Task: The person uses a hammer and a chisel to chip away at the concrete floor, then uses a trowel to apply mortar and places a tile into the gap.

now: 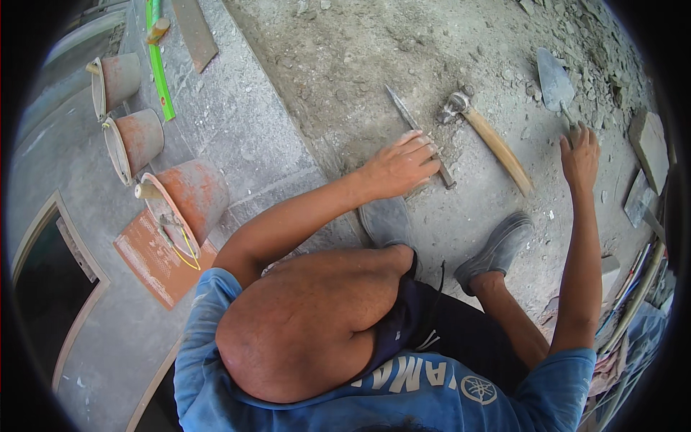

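My left hand reaches over a pointed steel chisel on the dusty ground. Its fingers are stretched across the shaft; whether they press on it is hard to see. To the right of the chisel lies a hammer with a steel head and a curved wooden handle. My right hand is farther right, fingers extended and thumb apart, at the handle end of a pointed trowel. The trowel's blade lies flat among rubble, and the hand hides part of its handle.
Three stained buckets lie tipped at left, one beside an orange-brown tile. A green level and a wood strip rest on grey tiles. At right are a stone slab, another flat-bladed tool and long rods.
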A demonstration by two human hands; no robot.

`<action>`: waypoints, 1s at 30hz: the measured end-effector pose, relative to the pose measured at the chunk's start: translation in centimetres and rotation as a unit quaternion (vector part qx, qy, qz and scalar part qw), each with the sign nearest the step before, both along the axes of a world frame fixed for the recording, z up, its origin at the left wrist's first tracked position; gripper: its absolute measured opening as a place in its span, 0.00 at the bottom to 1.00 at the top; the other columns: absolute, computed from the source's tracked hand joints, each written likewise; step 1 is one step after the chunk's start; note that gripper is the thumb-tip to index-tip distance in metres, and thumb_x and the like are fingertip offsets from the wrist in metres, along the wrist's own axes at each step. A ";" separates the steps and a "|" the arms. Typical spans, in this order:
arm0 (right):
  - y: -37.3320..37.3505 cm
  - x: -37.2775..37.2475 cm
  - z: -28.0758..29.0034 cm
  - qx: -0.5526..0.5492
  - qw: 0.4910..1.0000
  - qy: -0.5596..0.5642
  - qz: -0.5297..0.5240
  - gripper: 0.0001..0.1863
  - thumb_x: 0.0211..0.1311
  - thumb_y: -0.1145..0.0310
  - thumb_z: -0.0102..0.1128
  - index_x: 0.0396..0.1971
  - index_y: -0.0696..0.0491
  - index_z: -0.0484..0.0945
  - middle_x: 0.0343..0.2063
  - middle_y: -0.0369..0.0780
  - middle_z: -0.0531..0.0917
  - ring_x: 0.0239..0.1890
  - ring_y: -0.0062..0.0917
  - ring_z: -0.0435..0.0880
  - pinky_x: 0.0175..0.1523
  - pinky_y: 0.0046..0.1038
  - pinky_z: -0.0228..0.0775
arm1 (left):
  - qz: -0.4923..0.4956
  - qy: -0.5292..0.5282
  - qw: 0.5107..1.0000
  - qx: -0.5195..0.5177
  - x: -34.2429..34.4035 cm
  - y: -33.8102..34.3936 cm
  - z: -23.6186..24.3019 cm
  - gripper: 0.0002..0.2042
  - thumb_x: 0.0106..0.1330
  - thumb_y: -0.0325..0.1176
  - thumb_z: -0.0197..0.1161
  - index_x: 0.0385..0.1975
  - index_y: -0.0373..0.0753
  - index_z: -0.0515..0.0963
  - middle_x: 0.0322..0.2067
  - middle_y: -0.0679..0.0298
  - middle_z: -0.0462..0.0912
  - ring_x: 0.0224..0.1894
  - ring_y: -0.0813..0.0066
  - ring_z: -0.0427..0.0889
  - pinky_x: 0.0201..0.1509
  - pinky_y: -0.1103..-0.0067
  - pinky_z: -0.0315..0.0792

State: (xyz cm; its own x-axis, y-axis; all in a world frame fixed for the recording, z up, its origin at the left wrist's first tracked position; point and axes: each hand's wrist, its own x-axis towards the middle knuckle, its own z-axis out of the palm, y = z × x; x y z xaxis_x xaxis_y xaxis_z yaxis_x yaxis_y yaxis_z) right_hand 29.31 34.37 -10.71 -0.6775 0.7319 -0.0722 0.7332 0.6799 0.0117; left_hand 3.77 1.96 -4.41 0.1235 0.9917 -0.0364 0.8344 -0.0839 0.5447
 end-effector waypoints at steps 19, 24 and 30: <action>-20.5 -16.9 9.8 -0.747 0.655 0.098 -0.054 0.26 0.59 0.63 0.59 0.52 0.64 0.68 0.34 0.59 0.81 0.43 0.55 0.80 0.49 0.43 0.70 | 0.419 0.299 0.858 0.000 -32.4 -8.8 -3.3 0.32 0.71 0.53 0.45 0.61 0.27 0.62 0.62 0.40 0.62 0.69 0.45 0.53 0.72 0.58 0.41; -28.4 -23.2 6.2 -0.814 0.568 0.085 -0.094 0.30 0.58 0.64 0.58 0.56 0.66 0.62 0.39 0.62 0.79 0.46 0.55 0.78 0.53 0.45 0.69 | 0.447 0.251 0.859 -0.003 -31.9 -7.9 -3.5 0.32 0.70 0.52 0.47 0.63 0.29 0.62 0.64 0.43 0.61 0.69 0.43 0.52 0.73 0.59 0.39; -29.0 -26.9 6.4 -0.805 0.579 0.117 -0.051 0.25 0.59 0.66 0.56 0.50 0.66 0.64 0.37 0.62 0.79 0.43 0.56 0.79 0.51 0.46 0.69 | 0.460 0.262 0.848 -0.014 -32.4 -8.8 -3.3 0.31 0.70 0.51 0.47 0.63 0.30 0.62 0.64 0.42 0.62 0.69 0.44 0.51 0.73 0.58 0.39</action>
